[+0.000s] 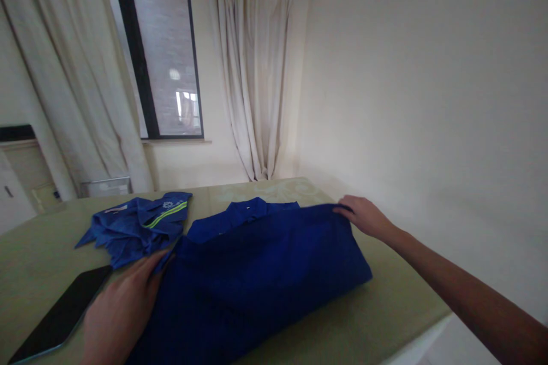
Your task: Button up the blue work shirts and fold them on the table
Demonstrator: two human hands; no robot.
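A dark blue garment [261, 274] spans the middle of the view, its near part lifted in a fold above the table. Its collar [250, 208] lies behind the raised fold. My left hand [128, 296] pinches the fold's left corner. At the upper right corner, my right hand [357, 214] grips the edge between thumb and fingers. Behind my left hand lies a crumpled blue garment [141, 225] with yellow-green stripes and a pale emblem.
A green patterned cloth covers the table [398, 285]. A flat black tablet-like device [62, 313] lies at the left. Beyond are a dark-framed window [165, 57], beige curtains [257, 68] and a pale wall [419, 80] on the right.
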